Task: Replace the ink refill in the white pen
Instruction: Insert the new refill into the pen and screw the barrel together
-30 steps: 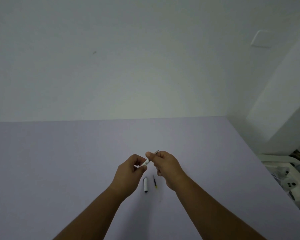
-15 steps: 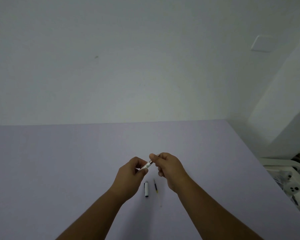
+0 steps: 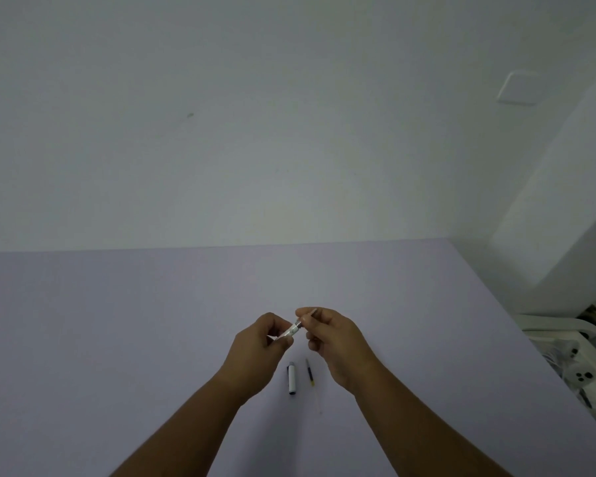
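Note:
The white pen barrel (image 3: 292, 330) is held in the air above the table, tilted up to the right. My left hand (image 3: 259, 349) pinches its lower end. My right hand (image 3: 331, 335) grips its upper, tip end, where a thin refill end (image 3: 311, 311) sticks out past the fingers. On the table below lie the white pen cap (image 3: 292, 378) and, just right of it, a thin refill (image 3: 311, 371) with a dark upper part and a yellow band. Most of the barrel is hidden by my fingers.
The pale lilac table (image 3: 117, 339) runs to a white wall at the back. Its right edge slants from back to front. Beyond that edge, low down, stand white objects (image 3: 575, 370), one with dark dots.
Both hands stay close together on the pen and sit slightly lower in view as the camera tilted up. The cap and the loose refill have not moved on the table.

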A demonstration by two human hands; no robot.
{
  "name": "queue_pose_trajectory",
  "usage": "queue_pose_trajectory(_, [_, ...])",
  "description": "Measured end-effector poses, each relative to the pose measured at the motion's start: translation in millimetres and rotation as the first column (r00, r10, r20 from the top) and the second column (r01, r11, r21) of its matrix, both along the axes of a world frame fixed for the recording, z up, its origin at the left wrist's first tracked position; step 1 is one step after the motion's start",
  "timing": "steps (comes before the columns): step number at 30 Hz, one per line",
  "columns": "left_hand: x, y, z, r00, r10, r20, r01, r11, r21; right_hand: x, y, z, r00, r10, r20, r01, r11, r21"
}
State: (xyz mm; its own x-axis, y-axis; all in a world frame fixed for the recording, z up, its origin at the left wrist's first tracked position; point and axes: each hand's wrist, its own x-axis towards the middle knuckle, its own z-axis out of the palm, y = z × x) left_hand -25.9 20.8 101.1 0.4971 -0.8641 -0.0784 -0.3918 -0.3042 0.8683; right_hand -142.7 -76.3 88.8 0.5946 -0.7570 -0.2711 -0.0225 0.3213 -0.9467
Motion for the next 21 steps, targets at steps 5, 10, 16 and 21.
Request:
queue_pose_trajectory(5, [-2.2, 0.1, 2.6, 0.998, -0.03, 0.046, 0.03, 0.999, -0.011, 2.4, 2.0, 2.8, 0.995, -0.042, -0.095, 0.045, 0.999, 0.026])
queue_pose_trajectory(10, [-3.4, 1.6, 2.8, 1.0, 0.013, -0.02, -0.013, 1.0, -0.008, 0.3, 0.6, 4.7, 1.0, -0.011, -0.01, 0.012, 0.999, 0.041])
queue_pose_trajectory(16, [-3.3, 2.0, 2.9, 1.0, 0.013, -0.015, -0.013, 1.0, -0.015, 4.3, 3.9, 5.4, 0.995, -0.015, -0.101, 0.016, 1.0, 0.011])
queue_pose_trajectory(21, [-3.2, 1.0, 1.7, 1.0, -0.003, 0.03, 0.004, 1.0, -0.017, 1.5, 4.7, 4.5, 0.994, -0.034, -0.102, 0.031, 0.999, -0.028])
